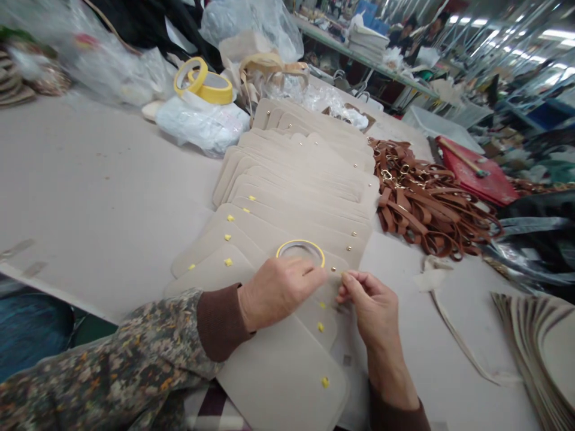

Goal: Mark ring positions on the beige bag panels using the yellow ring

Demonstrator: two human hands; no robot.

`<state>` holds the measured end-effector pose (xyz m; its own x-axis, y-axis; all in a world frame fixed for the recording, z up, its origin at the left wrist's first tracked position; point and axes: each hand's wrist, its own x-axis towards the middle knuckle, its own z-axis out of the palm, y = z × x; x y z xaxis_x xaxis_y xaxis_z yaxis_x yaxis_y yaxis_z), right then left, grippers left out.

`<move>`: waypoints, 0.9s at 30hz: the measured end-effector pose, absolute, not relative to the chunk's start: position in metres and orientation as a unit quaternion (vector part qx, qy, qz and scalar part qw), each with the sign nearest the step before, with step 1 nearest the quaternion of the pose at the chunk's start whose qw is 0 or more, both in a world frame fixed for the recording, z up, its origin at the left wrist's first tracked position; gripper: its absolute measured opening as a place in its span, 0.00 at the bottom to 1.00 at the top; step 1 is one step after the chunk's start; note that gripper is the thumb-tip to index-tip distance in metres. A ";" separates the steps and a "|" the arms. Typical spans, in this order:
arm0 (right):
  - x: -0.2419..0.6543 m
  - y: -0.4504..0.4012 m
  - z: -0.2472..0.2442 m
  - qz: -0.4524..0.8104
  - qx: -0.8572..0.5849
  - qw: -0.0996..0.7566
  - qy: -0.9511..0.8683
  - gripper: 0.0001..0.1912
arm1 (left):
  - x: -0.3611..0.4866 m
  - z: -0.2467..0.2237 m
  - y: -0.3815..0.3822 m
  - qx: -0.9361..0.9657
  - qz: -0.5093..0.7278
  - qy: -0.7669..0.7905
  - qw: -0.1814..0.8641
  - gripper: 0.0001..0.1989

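Observation:
My left hand (pixel 285 288) is closed around the near side of a yellow tape roll (pixel 322 254), above overlapping beige panels (pixel 296 197). To its right, my right hand (pixel 371 302) pinches thumb against forefinger beside a gold stud on a panel edge. A speck of yellow tape (pixel 343 274) shows at those fingertips. Small yellow tape pieces (pixel 320 327) cover spots on the nearer panels, while bare gold studs (pixel 354 234) show on panels farther back. The nearest panel (pixel 283 374) lies under my left forearm, with a yellow piece near its right corner.
Brown straps with gold clasps (pixel 417 197) are heaped at the right, near a red board (pixel 478 170). Two yellow tape rolls (pixel 215 88) rest on a white plastic-wrapped bundle (pixel 202 123). A fanned stack of beige pieces (pixel 534 353) stands at the lower right.

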<state>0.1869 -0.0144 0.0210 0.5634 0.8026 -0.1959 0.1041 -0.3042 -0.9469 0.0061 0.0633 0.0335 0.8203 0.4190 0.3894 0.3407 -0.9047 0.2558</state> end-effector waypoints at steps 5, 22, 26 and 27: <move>0.196 -0.011 0.016 0.316 -0.753 0.448 -0.364 0.19 | 0.012 0.023 0.066 0.968 0.106 0.216 0.075 0.07; 0.192 -0.002 0.015 0.117 -0.821 0.271 -0.489 0.16 | 0.010 0.025 0.066 0.967 0.083 0.226 0.087 0.06; 0.195 -0.017 0.011 0.151 -0.799 0.306 -0.494 0.14 | 0.008 0.027 0.068 0.964 0.088 0.234 0.093 0.06; 0.194 -0.019 0.010 0.130 -0.788 0.304 -0.520 0.14 | 0.007 0.027 0.069 0.964 0.092 0.233 0.090 0.06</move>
<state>0.1940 -0.0187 0.0100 0.4250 0.8982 0.1122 0.7408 -0.2739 -0.6134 0.0072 0.0689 0.0265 0.8741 0.4663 0.1361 0.4331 -0.8750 0.2165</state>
